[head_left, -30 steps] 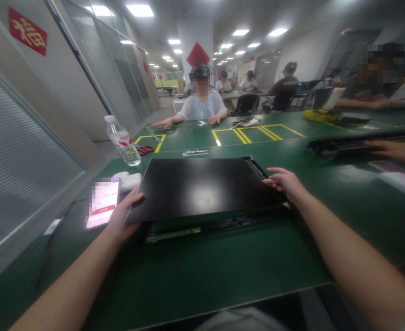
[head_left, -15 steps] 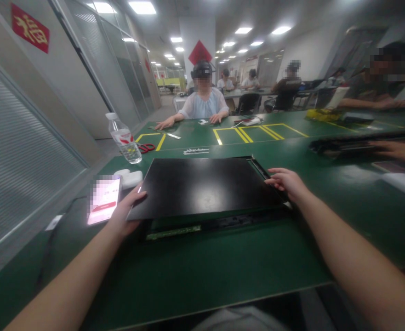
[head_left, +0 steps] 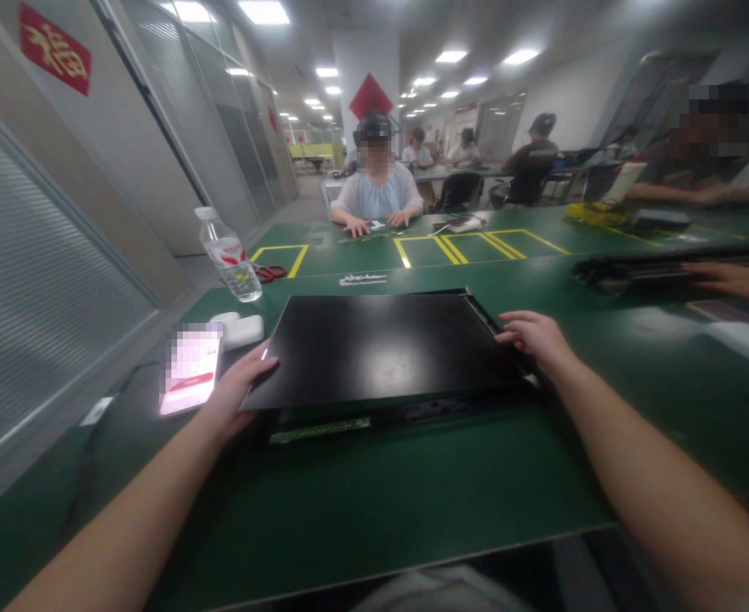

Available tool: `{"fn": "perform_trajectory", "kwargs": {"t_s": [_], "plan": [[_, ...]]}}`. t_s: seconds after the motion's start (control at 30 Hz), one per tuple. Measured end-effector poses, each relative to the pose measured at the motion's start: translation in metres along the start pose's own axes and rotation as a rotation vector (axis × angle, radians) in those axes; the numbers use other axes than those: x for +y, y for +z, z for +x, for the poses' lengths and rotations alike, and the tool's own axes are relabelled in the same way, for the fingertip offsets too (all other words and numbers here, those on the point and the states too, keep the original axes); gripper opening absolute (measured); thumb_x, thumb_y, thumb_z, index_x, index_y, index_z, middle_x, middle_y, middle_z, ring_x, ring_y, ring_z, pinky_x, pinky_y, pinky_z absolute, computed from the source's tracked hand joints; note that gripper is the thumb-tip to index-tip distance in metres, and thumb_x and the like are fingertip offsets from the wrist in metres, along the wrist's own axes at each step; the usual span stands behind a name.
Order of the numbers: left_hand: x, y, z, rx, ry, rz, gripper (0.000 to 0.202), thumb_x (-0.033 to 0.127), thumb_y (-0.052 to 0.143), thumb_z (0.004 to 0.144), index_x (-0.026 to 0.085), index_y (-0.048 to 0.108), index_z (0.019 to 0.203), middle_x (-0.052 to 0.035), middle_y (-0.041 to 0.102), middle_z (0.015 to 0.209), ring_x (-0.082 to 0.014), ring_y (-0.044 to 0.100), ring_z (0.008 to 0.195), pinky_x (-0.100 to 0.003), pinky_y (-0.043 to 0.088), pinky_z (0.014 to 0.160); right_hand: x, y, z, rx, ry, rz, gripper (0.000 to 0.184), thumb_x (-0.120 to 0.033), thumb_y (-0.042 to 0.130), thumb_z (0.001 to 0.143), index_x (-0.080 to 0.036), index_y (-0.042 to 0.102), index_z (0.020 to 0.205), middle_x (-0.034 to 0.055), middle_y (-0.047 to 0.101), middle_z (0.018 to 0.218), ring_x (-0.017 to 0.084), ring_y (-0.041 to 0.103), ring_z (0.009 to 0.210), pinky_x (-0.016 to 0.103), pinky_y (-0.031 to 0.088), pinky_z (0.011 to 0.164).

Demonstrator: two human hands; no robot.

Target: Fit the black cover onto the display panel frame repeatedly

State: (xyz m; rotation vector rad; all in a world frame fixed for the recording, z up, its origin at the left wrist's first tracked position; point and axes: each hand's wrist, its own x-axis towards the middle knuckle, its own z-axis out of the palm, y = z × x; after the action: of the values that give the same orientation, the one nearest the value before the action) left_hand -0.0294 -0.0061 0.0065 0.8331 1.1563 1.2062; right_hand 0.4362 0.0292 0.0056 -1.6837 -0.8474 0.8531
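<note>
Tabletop [head_left: 425,484] before the black panel [head_left: 380,348] is open; phone [head_left: 194,372] blocks left.

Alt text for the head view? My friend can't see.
The left hand holds a black display panel by its left edge over a green table; the right hand is at its right edge. To the left are a smartphone and plastic bottle; a person sits opposite.

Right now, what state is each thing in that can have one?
Display panel: glossy side up, left edge held.
Left grip: closed on the display panel, thumb on top.
Right grip: fingers bent by the panel's right side; hold unclear.
Green circuit strip: uncovered at the near side.
Phone: screen lit.
Plastic bottle: capped, standing.
Red-handled scissors: blades hidden, open or shut unclear.
Ceiling lights: on.
</note>
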Motion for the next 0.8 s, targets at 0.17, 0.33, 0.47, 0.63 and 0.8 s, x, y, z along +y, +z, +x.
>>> {"fn": "perform_trajectory", "kwargs": {"t_s": [0.17, 0.33, 0.47, 0.63, 0.8], "plan": [[0.002, 0.007, -0.003, 0.009, 0.023, 0.05, 0.057, 0.01, 0.08, 0.07, 0.016, 0.079, 0.126, -0.0089, 0.085, 0.103, -0.0244, 0.081, 0.078, -0.024, 0.06, 0.056, 0.002, -0.001, 0.002, 0.009, -0.023, -0.009, 0.022, -0.001, 0.061, 0.075, -0.015, 0.073, 0.088, 0.0069, 0.07, 0.059, 0.016, 0.07, 0.056, 0.019, 0.037, 0.046], [0.0, 0.01, -0.005, -0.005, 0.026, 0.087, 0.058, 0.016, 0.085, 0.067, 0.018, 0.078, 0.124, -0.0082, 0.085, 0.101, -0.0274, 0.081, 0.082, -0.028, 0.062, 0.061, 0.003, -0.001, 0.004, 0.016, -0.05, -0.038, 0.023, -0.004, 0.063, 0.073, -0.016, 0.074, 0.089, 0.0075, 0.072, 0.061, 0.019, 0.074, 0.064, 0.02, 0.04, 0.047], [-0.003, 0.009, -0.003, 0.003, 0.034, 0.095, 0.054, 0.02, 0.089, 0.065, 0.018, 0.076, 0.118, -0.0085, 0.085, 0.098, -0.0274, 0.081, 0.083, -0.029, 0.063, 0.066, 0.006, -0.002, 0.006, 0.027, -0.066, -0.049, 0.024, -0.005, 0.063, 0.073, -0.015, 0.075, 0.09, 0.0079, 0.073, 0.061, 0.019, 0.073, 0.064, 0.022, 0.04, 0.049], [-0.002, 0.009, -0.003, 0.026, 0.049, 0.114, 0.058, 0.019, 0.09, 0.063, 0.015, 0.072, 0.118, -0.0089, 0.085, 0.1, -0.0266, 0.081, 0.084, -0.027, 0.061, 0.064, 0.012, -0.003, 0.014, 0.03, -0.082, -0.085, 0.024, -0.006, 0.063, 0.076, -0.015, 0.077, 0.093, 0.0066, 0.073, 0.062, 0.017, 0.069, 0.059, 0.023, 0.039, 0.05], [-0.001, 0.009, -0.005, 0.025, 0.054, 0.123, 0.061, 0.02, 0.092, 0.063, 0.015, 0.071, 0.119, -0.0095, 0.085, 0.098, -0.0277, 0.082, 0.085, -0.027, 0.062, 0.064, 0.016, -0.005, 0.018, 0.034, -0.087, -0.101, 0.025, -0.008, 0.064, 0.077, -0.016, 0.078, 0.096, 0.0066, 0.074, 0.063, 0.017, 0.069, 0.061, 0.024, 0.04, 0.051]]}}
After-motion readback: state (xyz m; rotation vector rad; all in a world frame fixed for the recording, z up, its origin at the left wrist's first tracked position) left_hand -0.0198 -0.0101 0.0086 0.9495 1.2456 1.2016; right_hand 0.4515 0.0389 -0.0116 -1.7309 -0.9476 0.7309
